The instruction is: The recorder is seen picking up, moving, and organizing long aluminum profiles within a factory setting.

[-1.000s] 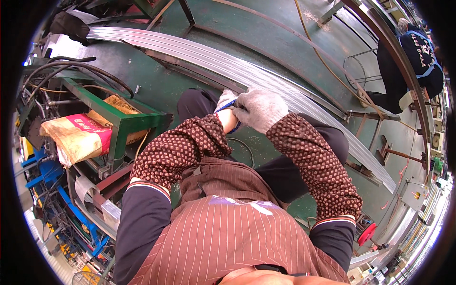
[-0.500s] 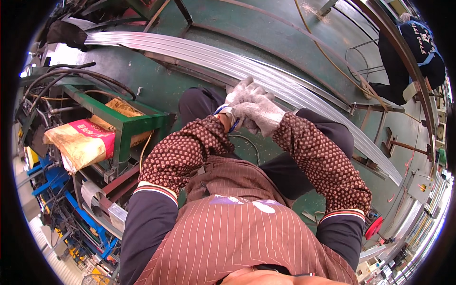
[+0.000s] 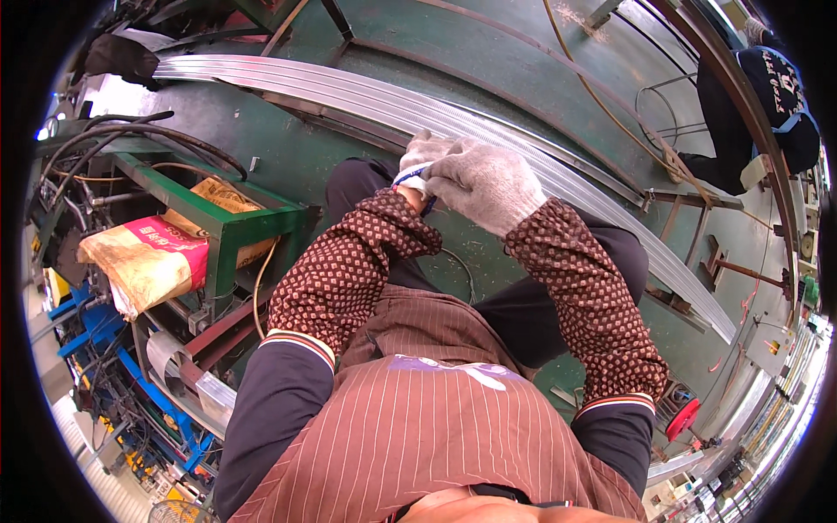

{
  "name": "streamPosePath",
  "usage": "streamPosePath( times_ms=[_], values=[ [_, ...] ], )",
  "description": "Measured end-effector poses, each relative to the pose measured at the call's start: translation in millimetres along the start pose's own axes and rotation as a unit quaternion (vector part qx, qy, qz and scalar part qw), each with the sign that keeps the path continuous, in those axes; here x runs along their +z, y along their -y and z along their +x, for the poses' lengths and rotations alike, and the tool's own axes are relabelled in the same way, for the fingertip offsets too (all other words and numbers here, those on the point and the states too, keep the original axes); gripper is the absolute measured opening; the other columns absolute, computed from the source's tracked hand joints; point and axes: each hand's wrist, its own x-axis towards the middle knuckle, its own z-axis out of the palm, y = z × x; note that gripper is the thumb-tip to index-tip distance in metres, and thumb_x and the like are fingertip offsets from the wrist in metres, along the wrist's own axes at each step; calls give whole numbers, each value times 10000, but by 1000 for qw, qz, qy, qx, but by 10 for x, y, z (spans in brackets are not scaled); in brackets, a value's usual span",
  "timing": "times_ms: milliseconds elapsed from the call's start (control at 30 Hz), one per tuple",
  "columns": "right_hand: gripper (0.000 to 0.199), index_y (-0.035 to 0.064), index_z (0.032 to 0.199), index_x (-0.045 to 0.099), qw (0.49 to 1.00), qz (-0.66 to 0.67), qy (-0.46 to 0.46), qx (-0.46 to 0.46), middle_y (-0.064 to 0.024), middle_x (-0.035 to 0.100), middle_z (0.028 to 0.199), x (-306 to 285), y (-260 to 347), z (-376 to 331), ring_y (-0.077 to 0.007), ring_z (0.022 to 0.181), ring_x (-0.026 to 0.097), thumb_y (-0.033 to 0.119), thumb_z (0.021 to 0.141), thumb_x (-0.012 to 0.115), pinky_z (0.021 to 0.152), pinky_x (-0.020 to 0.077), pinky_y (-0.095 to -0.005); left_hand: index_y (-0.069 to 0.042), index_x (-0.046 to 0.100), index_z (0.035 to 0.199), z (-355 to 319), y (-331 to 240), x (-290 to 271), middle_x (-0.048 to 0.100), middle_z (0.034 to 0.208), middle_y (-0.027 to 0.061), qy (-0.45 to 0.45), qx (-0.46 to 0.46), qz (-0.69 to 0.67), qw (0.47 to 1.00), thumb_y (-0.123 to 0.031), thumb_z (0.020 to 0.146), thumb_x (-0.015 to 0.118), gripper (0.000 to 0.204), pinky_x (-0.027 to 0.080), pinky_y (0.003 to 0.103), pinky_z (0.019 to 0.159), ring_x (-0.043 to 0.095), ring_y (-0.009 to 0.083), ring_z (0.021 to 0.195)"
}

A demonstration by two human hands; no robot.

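Both of my hands wear pale grey knit work gloves and meet above my knees. My right hand [image 3: 490,185] is closed, its fingertips pinching the blue-edged cuff [image 3: 408,177] of the left glove at the wrist. Behind it, my left hand [image 3: 422,148] is partly covered, and its fingers do not show clearly. Just beyond the hands lies a bundle of long silvery ribbed metal strips [image 3: 349,94], running from the far left to the right. Patterned brown sleeve covers [image 3: 336,261] wrap both forearms.
At the left stands a green metal frame [image 3: 228,228] holding a pink and cream paper sack [image 3: 161,257] and black cables [image 3: 174,132]. A dark cloth [image 3: 122,59] covers the strips' far-left end. Another person [image 3: 767,96] is at the upper right, near a brown steel bar [image 3: 741,113].
My right hand has shifted from over the left hand's fingers to the wrist, where it now pinches the glove's cuff. The left hand has drawn slightly leftward.
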Motion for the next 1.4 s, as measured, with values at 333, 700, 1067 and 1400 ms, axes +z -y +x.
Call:
streamPosePath(
  times_ms=[333,700,1067,1400],
  values=[
    [389,61,1062,776,994,31,58,86,-180,706,1124,-32,122,31,-309,1001,711,394,866,814,861,571,-405,-167,690,1236,82,-571,22,713,1175,73,237,-103,357,898,-407,981,635,354,436,401,1116,651,205,1182],
    [197,9,981,757,955,256,-149,-30,-112,701,1047,-208,244,-53,-216,960,686,201,943,735,860,555,-341,-94,661,1352,195,-450,-251,716,1253,147,-46,-327,-236,914,-369,1022,647,431,558,392,938,706,252,1045],
    [380,64,1045,745,992,25,14,122,-169,692,1001,37,192,11,-356,959,694,408,884,769,848,544,-463,-65,544,1484,546,-1418,-152,646,1338,131,-298,-364,-305,828,-303,990,613,552,560,415,877,623,240,1206],
    [191,48,900,727,982,21,-122,141,-158,677,891,73,37,46,-332,862,700,231,845,739,773,558,-439,-17,614,1344,509,-1160,-55,683,1102,102,-303,-327,-395,803,-254,1004,662,417,565,336,771,664,195,882]
  ],
)
